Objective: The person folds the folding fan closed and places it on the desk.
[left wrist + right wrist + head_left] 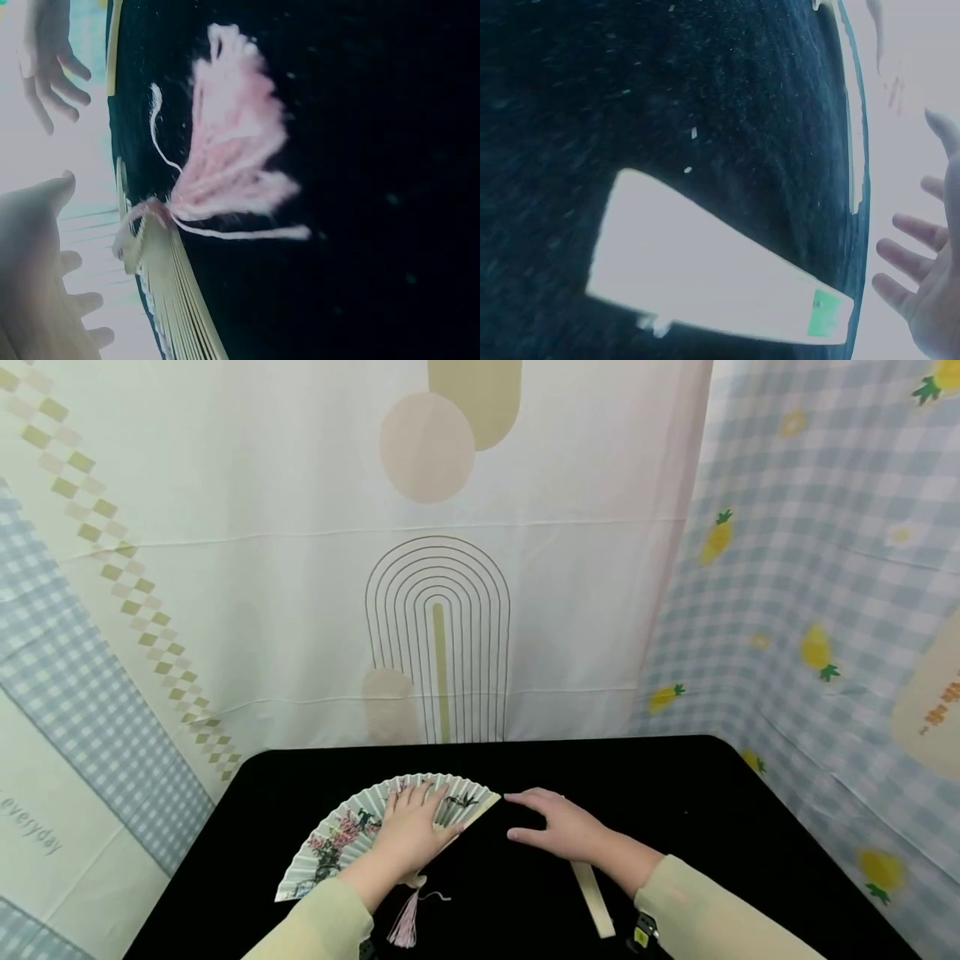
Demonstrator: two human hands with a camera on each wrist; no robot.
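1. At the far left, beyond the bench's left edge, a backdrop cloth [45, 835] carries slanted grey script reading "everyday"; any letters before it are cut off.

2. An open paper fan [341, 839], painted with pink blossoms and dark bamboo, lies flat on the black bench [720, 827], left of centre and towards the near edge. The left hand [412, 835] rests palm down on its right half, fingers straight and spread, the grip released and pressing rather than clasping. Risk: too much weight here could crease the pleated paper or crack the thin ribs, and a sideways push could slide the fan off the left edge.

3. A pink tassel [406, 920] trails from the fan's pivot towards the near edge, just by the left sleeve. In the left wrist view its loose threads [232, 150] fan out on the black cloth. Risk: the sleeve or wrist could snag it and drag the fan askew.

4. The right hand [562, 827] hovers or rests lightly near the bench's middle, just right of the fan's outer rib, fingers extended, grip released, holding nothing.

5. A pale flat strip [594, 900] lies under the right forearm near the near edge. Risk: the arm could knock it off. The right wrist view shows a green label [823, 315] on its end; its print is too blurred to read.

6. Orange writing on the far-right cloth [941, 706] is illegible.
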